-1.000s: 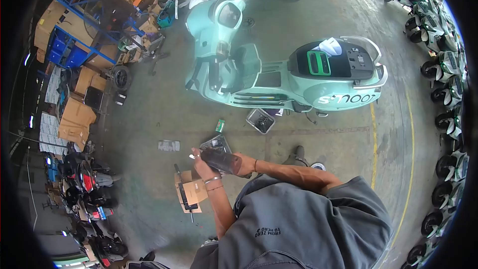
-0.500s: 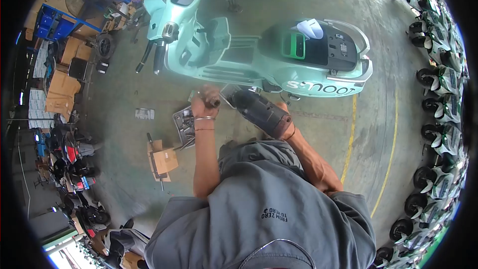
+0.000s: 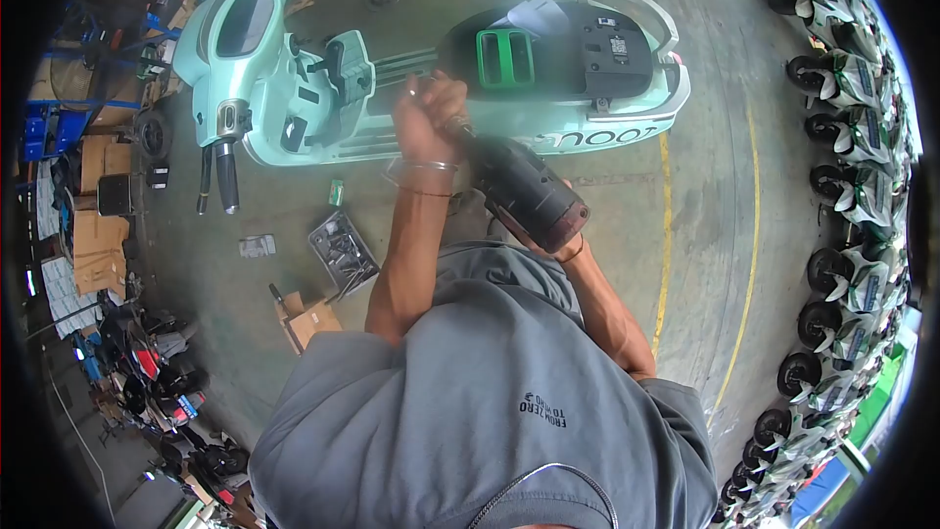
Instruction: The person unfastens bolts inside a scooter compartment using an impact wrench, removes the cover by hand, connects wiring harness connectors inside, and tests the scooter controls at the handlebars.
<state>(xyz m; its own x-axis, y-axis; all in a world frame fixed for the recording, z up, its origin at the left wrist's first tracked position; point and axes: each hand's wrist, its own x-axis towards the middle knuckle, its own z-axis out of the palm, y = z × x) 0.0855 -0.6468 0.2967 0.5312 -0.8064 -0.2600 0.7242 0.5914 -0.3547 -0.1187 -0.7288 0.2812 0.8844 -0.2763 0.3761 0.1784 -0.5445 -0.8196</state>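
A dark power tool (image 3: 529, 191) is held in front of my chest, its front end pointing away to the upper left. My right hand (image 3: 570, 243) is closed on it from below, mostly hidden behind the tool body. My left hand (image 3: 431, 118) is closed around the tool's front end, with a ring and a bracelet showing. Just beyond my hands stands the mint green scooter (image 3: 411, 137), its handlebar to the left. On its black rear deck (image 3: 619, 64) lie a green frame (image 3: 505, 59) and a white sheet (image 3: 541, 16).
A grey tray of tools (image 3: 343, 247) lies on the floor left of my left arm, near a cardboard box (image 3: 311, 321) and a small green box (image 3: 336, 193). Shelves and parked motorcycles line the left side. A row of scooters (image 3: 850, 225) runs along the right.
The view has shifted closer to the scooter. My left hand has come up to the tool's front end, after being apart from it half a second ago. The tool stays in my right hand.
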